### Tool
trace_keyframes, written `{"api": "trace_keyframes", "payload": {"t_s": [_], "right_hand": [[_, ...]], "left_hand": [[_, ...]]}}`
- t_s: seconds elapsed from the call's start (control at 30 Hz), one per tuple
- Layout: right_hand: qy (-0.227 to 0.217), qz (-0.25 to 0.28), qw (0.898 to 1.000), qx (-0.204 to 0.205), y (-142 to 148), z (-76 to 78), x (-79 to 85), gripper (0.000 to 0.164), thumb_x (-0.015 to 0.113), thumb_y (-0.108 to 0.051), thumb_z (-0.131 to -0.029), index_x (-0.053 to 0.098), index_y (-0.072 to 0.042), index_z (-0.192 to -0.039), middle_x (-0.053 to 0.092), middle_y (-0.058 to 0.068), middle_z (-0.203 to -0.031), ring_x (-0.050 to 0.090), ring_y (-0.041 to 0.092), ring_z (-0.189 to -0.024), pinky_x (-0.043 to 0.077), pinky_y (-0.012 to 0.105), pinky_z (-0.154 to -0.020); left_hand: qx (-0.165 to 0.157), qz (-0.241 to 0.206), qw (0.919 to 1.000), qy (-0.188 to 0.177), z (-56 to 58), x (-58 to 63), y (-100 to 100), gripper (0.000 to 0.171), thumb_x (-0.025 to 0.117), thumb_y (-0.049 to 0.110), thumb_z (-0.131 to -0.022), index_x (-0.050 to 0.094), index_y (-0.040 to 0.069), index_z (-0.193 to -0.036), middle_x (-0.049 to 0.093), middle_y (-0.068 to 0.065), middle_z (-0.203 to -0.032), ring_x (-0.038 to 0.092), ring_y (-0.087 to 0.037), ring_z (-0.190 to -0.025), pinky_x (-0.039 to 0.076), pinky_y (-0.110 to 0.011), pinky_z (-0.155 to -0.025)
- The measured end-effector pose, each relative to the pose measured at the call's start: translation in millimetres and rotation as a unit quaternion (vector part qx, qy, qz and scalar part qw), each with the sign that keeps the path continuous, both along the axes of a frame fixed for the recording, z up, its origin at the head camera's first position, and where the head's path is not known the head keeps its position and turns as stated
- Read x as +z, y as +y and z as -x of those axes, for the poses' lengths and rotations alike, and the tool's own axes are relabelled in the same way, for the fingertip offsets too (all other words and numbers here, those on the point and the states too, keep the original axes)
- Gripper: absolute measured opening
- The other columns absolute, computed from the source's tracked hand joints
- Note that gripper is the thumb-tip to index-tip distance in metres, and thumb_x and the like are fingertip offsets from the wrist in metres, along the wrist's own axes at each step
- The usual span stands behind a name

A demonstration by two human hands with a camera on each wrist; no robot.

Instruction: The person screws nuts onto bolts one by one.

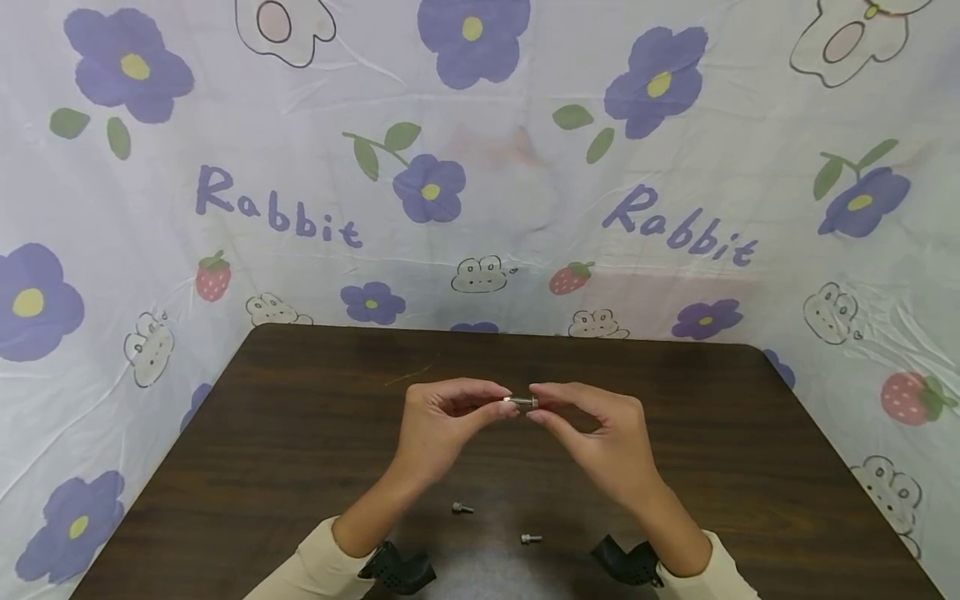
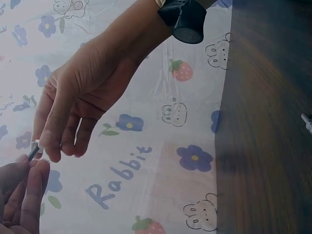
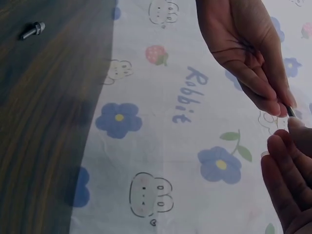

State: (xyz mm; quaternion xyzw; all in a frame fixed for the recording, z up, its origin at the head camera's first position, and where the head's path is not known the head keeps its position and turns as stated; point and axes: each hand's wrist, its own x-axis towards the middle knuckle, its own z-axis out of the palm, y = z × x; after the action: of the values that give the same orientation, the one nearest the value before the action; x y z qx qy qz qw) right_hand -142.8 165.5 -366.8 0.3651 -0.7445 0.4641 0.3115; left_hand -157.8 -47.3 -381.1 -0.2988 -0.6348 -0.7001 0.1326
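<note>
A small metal bolt (image 1: 521, 402) is held level above the dark table, between both hands. My left hand (image 1: 438, 425) pinches its left end between thumb and fingertips. At the wider right end, the thumb and index finger of my right hand (image 1: 603, 433) stand above and below it. In the left wrist view the bolt's threaded shank (image 2: 32, 154) shows between the fingertips of the two hands. From the right wrist only a dark sliver of the bolt (image 3: 291, 111) is seen; fingers hide the rest.
Two more small bolts lie on the table nearer the body, one to the left (image 1: 462, 507) and one to the right (image 1: 531, 539). The brown wooden table (image 1: 300, 442) meets a white cloth (image 1: 525, 192) printed with flowers and rabbits. Black wrist cameras hang under both forearms.
</note>
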Motion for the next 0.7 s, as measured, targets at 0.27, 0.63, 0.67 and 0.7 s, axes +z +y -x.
{"api": "trace_keyframes", "payload": {"t_s": [0.27,0.63,0.67,0.7], "right_hand": [[0.046,-0.001,0.999,0.007,-2.4,2.2,-2.1,0.033,0.084,0.012,-0.073,0.079,-0.002,-0.102,0.078,0.007,-0.095,0.076,0.018,-0.084,0.059,0.022,-0.077],[0.079,-0.008,0.997,0.011,-2.6,2.5,-2.6,0.017,0.08,-0.013,-0.089,0.079,-0.002,-0.102,0.078,0.008,-0.092,0.075,0.019,-0.081,0.058,0.019,-0.077],[0.083,-0.009,0.996,0.011,-2.4,2.6,-2.6,0.018,0.08,-0.015,-0.09,0.079,-0.001,-0.102,0.077,0.008,-0.092,0.075,0.019,-0.08,0.058,0.019,-0.077],[0.089,-0.01,0.996,0.011,-2.4,2.7,-2.6,0.019,0.079,-0.017,-0.091,0.079,0.0,-0.101,0.077,0.008,-0.091,0.075,0.019,-0.079,0.058,0.02,-0.077]], "left_hand": [[-0.015,-0.007,0.9999,0.003,-0.9,-1.0,-0.9,0.014,0.075,-0.001,-0.089,0.078,-0.004,-0.102,0.077,-0.015,-0.093,0.077,-0.026,-0.081,0.062,-0.04,-0.072],[-0.025,-0.009,0.9996,0.0,-3.0,1.0,-1.7,0.012,0.076,-0.003,-0.087,0.078,-0.004,-0.099,0.077,-0.016,-0.092,0.077,-0.027,-0.081,0.062,-0.04,-0.072],[-0.027,-0.009,0.9996,0.0,-3.2,0.9,-1.6,0.012,0.076,-0.004,-0.087,0.077,-0.005,-0.099,0.077,-0.017,-0.092,0.077,-0.027,-0.081,0.062,-0.04,-0.072],[-0.029,-0.01,0.9995,-0.003,-3.4,0.8,-1.5,0.012,0.076,-0.004,-0.088,0.077,-0.005,-0.099,0.077,-0.017,-0.092,0.077,-0.027,-0.081,0.062,-0.04,-0.072]]}}
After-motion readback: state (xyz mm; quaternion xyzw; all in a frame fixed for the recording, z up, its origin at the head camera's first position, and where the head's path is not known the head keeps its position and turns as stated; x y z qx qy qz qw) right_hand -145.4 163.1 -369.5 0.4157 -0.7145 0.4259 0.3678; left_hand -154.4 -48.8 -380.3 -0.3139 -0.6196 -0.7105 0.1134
